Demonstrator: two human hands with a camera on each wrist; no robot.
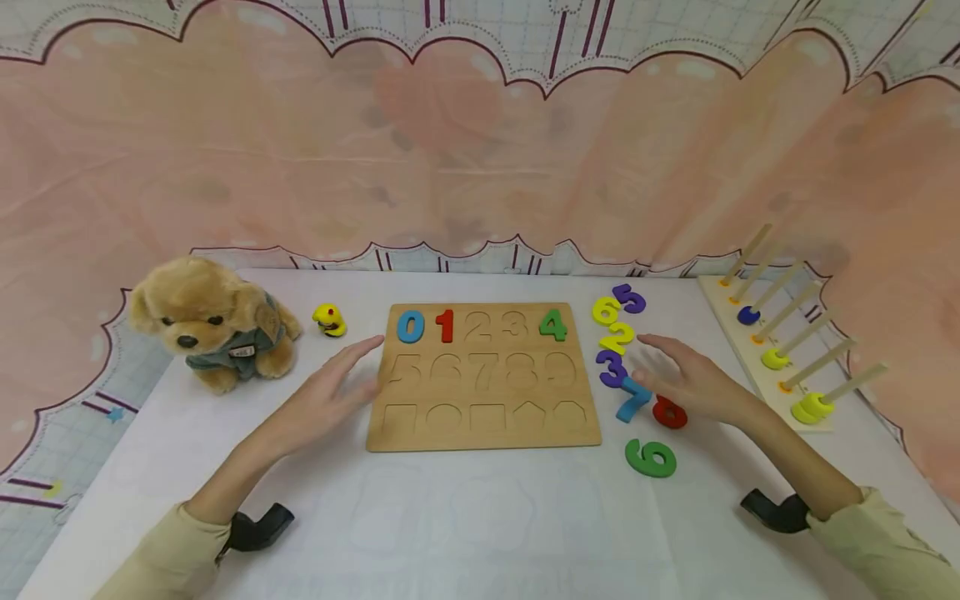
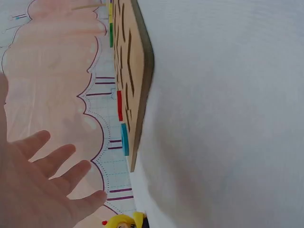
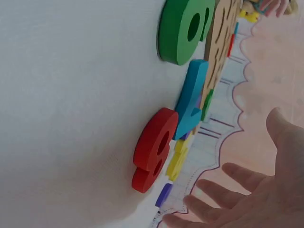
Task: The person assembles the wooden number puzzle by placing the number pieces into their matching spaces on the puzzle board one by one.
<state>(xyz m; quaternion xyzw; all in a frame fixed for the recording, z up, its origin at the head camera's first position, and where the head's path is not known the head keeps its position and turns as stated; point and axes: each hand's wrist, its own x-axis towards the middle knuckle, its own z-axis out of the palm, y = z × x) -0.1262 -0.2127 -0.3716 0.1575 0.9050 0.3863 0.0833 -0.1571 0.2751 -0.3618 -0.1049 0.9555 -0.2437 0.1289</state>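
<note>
A wooden number board lies mid-table, with a blue 0, a red 1 and a green 4 in its top row. My left hand is beside the board's left edge, fingers extended, holding nothing. To the board's right, my right hand hovers with fingers spread over loose numbers. Nearest it are a red 8, partly hidden in the head view, a blue 7, a purple 3 and a yellow 2.
A yellow 6-shaped piece and a purple 5 lie farther back, a green 6- or 9-shaped piece nearer. A pegged stand is at right. At left sit a plush dog and a small yellow toy.
</note>
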